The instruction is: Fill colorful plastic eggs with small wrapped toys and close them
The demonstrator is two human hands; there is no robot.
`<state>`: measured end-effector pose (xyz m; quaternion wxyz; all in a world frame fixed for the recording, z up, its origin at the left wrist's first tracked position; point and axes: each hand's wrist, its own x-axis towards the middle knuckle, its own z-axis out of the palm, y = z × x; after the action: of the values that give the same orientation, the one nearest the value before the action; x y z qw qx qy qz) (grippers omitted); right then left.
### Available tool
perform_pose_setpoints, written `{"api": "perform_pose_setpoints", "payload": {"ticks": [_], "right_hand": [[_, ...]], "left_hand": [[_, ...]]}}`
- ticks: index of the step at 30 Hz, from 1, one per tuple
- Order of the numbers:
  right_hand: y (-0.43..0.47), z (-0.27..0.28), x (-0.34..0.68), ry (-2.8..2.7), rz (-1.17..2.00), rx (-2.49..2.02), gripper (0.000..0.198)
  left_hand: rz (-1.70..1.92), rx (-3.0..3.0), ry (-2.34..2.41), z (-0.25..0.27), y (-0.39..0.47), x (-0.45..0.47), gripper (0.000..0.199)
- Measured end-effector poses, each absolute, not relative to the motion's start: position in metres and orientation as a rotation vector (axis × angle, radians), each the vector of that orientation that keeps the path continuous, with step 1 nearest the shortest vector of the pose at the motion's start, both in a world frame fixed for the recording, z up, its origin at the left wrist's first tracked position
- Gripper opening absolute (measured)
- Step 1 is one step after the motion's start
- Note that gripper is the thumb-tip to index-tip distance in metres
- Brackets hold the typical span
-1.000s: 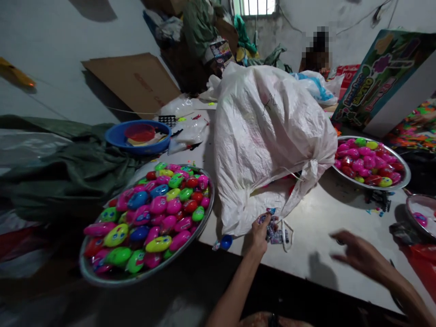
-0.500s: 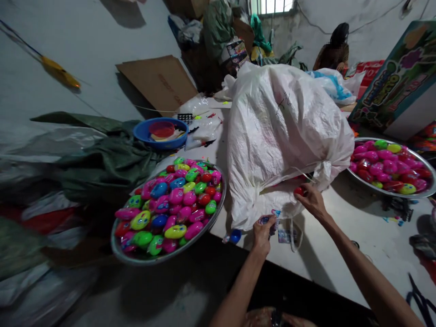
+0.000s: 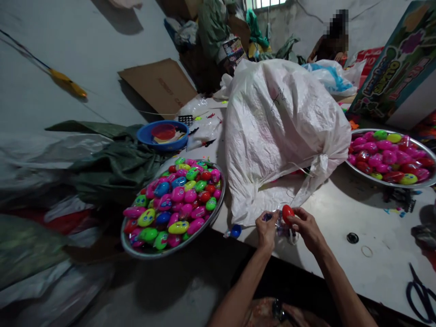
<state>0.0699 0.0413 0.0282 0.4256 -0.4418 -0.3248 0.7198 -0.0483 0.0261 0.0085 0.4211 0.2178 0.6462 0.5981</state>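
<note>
My right hand [image 3: 306, 228] is closed on a glossy red plastic egg [image 3: 288, 214] at the table's front edge. Just left of it, my left hand [image 3: 266, 230] pinches a small printed clear plastic wrapper [image 3: 279, 227], partly hidden by the fingers. The egg is right beside the wrapper; whether they touch I cannot tell. Behind both hands stands a big white sack [image 3: 275, 122] with its mouth gathered and tied at the right. A small blue cup-shaped piece [image 3: 235, 231] lies at the edge, left of my left hand.
A metal basin [image 3: 139, 254] heaped with coloured eggs juts out at left; another basin [image 3: 391, 182] stands at right. Scissors [image 3: 422, 297], a black ring [image 3: 353, 238] and a rubber band [image 3: 367, 251] lie at right. A person [image 3: 335, 41] sits at the back.
My right hand has brought the red egg from the sack's tied mouth down and left, close to the wrapper in my left hand. The left hand has barely moved.
</note>
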Motion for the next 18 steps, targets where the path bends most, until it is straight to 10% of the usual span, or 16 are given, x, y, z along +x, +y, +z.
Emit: {"api": "perform_pose_setpoints", "payload": {"ticks": [18], "right_hand": [[0.036,0.041,0.1,-1.307,1.579,-1.193,0.039]], "left_hand": [[1.304,0.396,1.454,0.004,0.025,-0.061,0.042]]}}
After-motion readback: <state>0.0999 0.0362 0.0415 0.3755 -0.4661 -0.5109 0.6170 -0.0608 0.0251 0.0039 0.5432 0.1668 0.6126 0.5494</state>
